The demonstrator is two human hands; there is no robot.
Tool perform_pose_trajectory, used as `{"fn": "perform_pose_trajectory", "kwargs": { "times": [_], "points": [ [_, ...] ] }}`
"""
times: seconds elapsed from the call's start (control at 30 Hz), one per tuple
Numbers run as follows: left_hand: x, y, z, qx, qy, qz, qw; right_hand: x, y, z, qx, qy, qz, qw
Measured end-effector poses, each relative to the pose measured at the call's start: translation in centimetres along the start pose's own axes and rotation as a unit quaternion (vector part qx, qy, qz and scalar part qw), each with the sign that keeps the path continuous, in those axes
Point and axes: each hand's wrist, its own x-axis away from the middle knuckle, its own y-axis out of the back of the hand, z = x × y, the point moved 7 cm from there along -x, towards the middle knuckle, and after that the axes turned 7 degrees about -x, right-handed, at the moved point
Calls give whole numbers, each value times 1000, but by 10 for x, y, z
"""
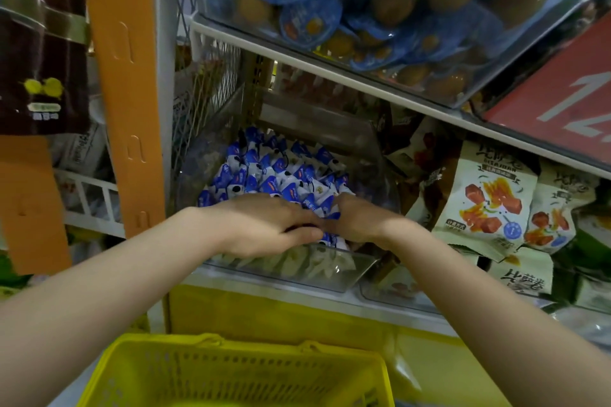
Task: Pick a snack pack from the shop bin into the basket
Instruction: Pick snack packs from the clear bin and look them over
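Both hands were down in the clear bin (297, 274), past its low front wall, meeting on the heap of blue-and-white packs (264, 172). The left hand (261, 225) lay palm down, fingers stretched toward the right hand (358, 221), whose fingers bent down into the heap. The fingertips were hidden, so whether either hand gripped a pack could not be told. Room above the bin was narrow: the upper shelf (330, 76) overhung it, a wire side closed the left and a clear wall the right. One yellow basket (231, 370) stood below the arms, its top open. The packs were too many to count. At least three beige packs (482, 195) lay beside the bin on the right.
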Motion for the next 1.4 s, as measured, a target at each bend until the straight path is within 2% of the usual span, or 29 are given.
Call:
{"fn": "perform_pose_trajectory", "kwargs": {
  "times": [0.07, 0.17, 0.23, 0.37, 0.47, 0.53, 0.6, 0.67, 0.77, 0.83, 1.0, 1.2, 1.4],
  "points": [
    [0, -3, -1, -32, 3, 11, 999, 1, -2, -5, -19, -20, 0, 1000],
    [-1, -5, -3, -65, 23, 15, 998, -1, -1, -6, 40, -16, -31, 999],
    [3, -3, -5, -76, 33, -20, 996, -2, 1, -4, 74, -2, -51, 996],
    [30, 4, -11, -108, 31, -161, 981, -3, 3, -1, 86, -5, -48, 995],
    [62, 3, -2, -113, 73, -191, 972, -4, 3, 0, 86, -7, -41, 995],
    [82, 2, 8, -120, 107, -194, 968, -3, 3, 2, 100, 1, -64, 993],
    [100, 1, 16, -105, 127, -194, 967, -2, 8, 12, 95, 39, -131, 986],
    [112, 2, 19, -76, 130, -200, 968, -1, 11, 33, 39, 126, -183, 974],
    [118, 1, 19, -68, 124, -200, 969, -6, 1, 76, -28, 241, -164, 956],
    [119, -1, 19, -74, 121, -195, 971, -17, -12, 103, -35, 268, -137, 953],
    [120, -2, 21, -84, 114, -205, 969, -56, -36, 134, -13, 236, -101, 966],
    [121, 0, 20, -95, 100, -227, 964, -76, -35, 142, 23, 210, -116, 970],
    [123, 1, 18, -97, 96, -241, 961, -80, -33, 136, -64, 177, -139, 972]
  ]
}}
